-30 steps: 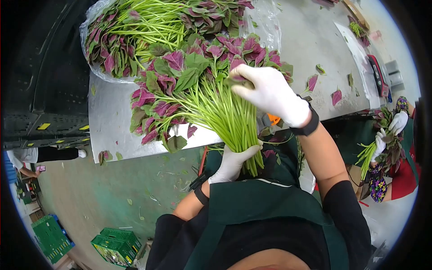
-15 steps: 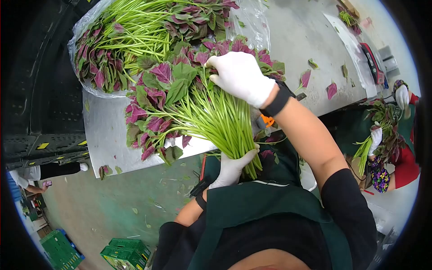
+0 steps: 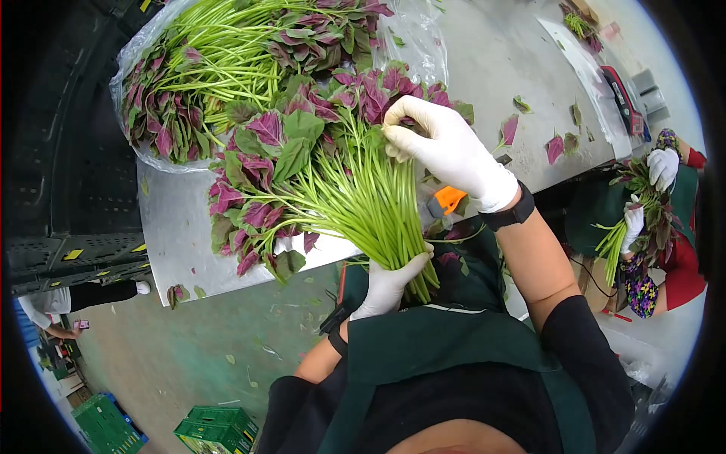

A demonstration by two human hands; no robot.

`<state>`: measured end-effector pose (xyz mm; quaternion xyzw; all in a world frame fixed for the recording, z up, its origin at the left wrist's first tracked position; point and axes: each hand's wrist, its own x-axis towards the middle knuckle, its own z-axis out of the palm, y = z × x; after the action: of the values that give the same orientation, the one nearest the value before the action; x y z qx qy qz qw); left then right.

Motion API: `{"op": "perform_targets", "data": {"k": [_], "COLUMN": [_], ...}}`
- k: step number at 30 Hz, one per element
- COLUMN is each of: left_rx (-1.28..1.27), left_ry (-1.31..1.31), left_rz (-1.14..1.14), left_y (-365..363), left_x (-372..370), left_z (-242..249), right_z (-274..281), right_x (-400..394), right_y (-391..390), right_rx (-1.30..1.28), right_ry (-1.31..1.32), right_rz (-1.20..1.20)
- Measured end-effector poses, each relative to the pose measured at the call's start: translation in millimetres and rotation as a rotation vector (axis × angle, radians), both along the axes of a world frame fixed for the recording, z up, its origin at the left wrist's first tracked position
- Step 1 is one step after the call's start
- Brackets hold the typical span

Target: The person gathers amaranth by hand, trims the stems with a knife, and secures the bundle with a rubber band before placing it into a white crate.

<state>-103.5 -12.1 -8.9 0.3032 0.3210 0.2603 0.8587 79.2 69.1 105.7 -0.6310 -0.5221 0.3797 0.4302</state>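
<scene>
A large bunch of long green stems [image 3: 370, 204] with purple and green leaves fans out over the near edge of the metal table. My left hand [image 3: 389, 286], in a white glove, is wrapped round the lower stems. Above the leafy end is my right hand [image 3: 439, 140], also in a white glove, with thumb and forefinger pinched together at a leaf; whether it grips the leaf is too small to tell. Behind the bunch, more leafy stems [image 3: 227, 68] lie in a clear plastic bag [image 3: 125, 83].
Loose leaves [image 3: 555, 149] are scattered on the metal table [image 3: 499, 60]. An orange and grey tool [image 3: 448, 201] is beside the bunch. At right a co-worker's gloved hands [image 3: 634, 223] hold another bunch. A red and black device [image 3: 624, 102] stands back right. Green crates [image 3: 215, 430] are on the floor.
My right hand has moved right and slightly down, away from the middle of the leaves. My left hand keeps its hold on the stems. The co-worker's hands have shifted a little.
</scene>
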Motion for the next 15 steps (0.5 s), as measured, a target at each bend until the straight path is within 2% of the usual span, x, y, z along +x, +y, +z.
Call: {"op": "perform_targets", "data": {"k": [3,6,9,12,15], "left_rx": [-0.006,0.003,0.008,-0.001,-0.009], "left_ry": [0.012,0.013,0.021,0.028,0.026], "left_rz": [0.028,0.031,0.028,0.028,0.029], "left_y": [-0.6,-0.5,-0.8,-1.2,-0.9], "left_x": [1.9,1.8,1.3,1.6,1.4], "left_z": [7.0,8.4,8.8,8.2,9.4], "right_z": [-13.6,-9.9,3.2,6.3,4.0], "right_x": [2.8,7.0,8.6,26.3,25.8], "right_y": [-0.7,-2.4,-5.3,-1.7,-2.8], "right_rx": [0.020,0.019,-0.059,-0.182,-0.065], "right_ry": [-0.043,-0.222,-0.190,0.249,0.335], "right_rz": [0.005,0.072,0.048,0.034,-0.023]}}
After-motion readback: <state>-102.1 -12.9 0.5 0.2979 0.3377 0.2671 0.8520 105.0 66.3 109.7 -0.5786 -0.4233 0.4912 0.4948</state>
